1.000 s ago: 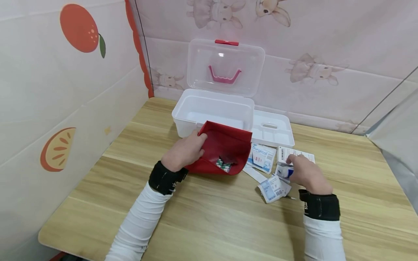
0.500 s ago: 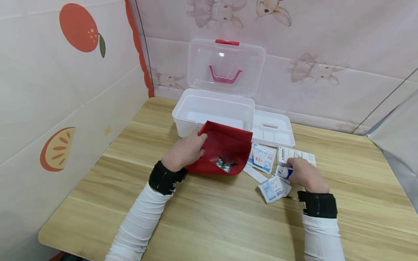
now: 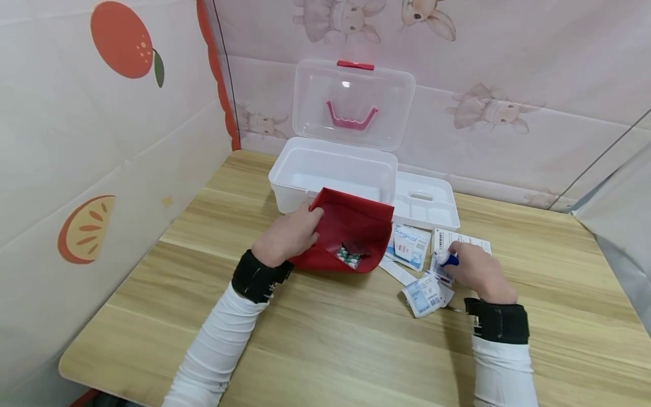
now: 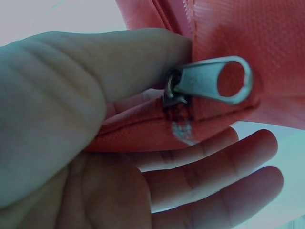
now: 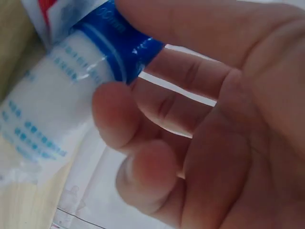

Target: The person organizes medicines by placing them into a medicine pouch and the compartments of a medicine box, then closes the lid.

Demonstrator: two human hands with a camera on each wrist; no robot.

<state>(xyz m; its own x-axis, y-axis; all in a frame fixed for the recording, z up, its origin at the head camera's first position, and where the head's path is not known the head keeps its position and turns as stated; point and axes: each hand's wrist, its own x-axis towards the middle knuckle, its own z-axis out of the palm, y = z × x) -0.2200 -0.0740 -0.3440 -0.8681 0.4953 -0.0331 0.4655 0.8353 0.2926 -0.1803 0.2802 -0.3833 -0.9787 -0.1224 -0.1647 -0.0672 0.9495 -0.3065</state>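
Pouch [image 3: 356, 223] of red fabric gapes over the wood-grain counter [image 3: 315, 339], its left edge clamped in a person's left hand [image 3: 287, 236]. That grip pinches the material, thumb on one side and the other fingers stretched out beneath, with a metal zipper pull [image 4: 214, 81] at the thumb's tip. Green-and-white capsules [image 3: 348, 258] sit low inside the pouch, next to a dark item too shadowed to make out.

To the right, well apart from the pouch, the person's right hand [image 3: 480, 274] has its grip clamped on a wrapped roll [image 5: 62, 95], thumb and curled fingers about the blue end, the white body with its light-blue print angled away from the palm. I cannot tell whether the roll touches the packets under it.

Near that hand lie a blue-and-white packet [image 3: 423, 296], a pale strip [image 3: 399, 272] reaching toward the pouch, a packet marked "Surgical" [image 3: 414, 234] and a white printed box [image 3: 447, 237], partly covered by the fingers. Behind the pouch stands a plastic case [image 3: 286, 195], lid [image 3: 396, 107] raised, pink handle [image 3: 352, 123] and red latch [image 3: 355, 65] showing, a compartment tray [image 3: 434, 217] just beside it. Rabbit-printed cloth [image 3: 508, 56] hangs at the back.
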